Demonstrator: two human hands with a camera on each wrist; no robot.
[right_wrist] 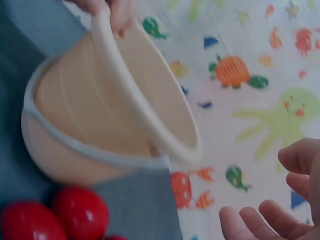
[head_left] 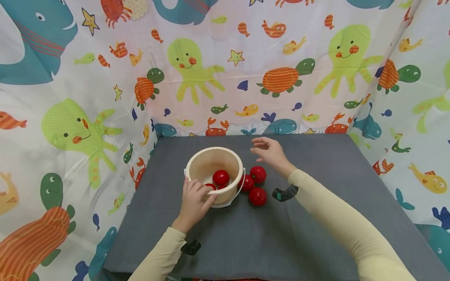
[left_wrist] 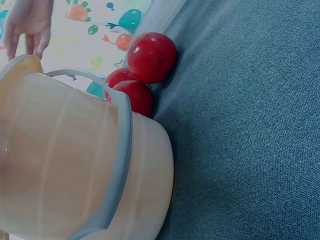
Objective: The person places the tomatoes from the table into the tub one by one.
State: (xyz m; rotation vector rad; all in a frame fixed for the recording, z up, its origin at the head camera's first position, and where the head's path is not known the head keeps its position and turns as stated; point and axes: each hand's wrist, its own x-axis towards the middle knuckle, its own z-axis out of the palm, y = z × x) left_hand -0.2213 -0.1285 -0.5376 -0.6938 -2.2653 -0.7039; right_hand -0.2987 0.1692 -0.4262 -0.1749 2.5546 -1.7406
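Observation:
A cream bucket with a pale handle stands on the grey table, several red balls inside it. The left hand grips the bucket's near rim, fingers over the edge. Beside the bucket's right side, three red balls lie close together on the table. The right hand hovers above and behind them, to the right of the bucket, holding nothing, its fingers relaxed and apart. In the right wrist view the fingers of the right hand are loosely bent beside the bucket, not touching it.
The grey table extends to both sides and toward the front. A curtain printed with sea animals hangs behind it and along its left and right sides. Dark bands are on both wrists.

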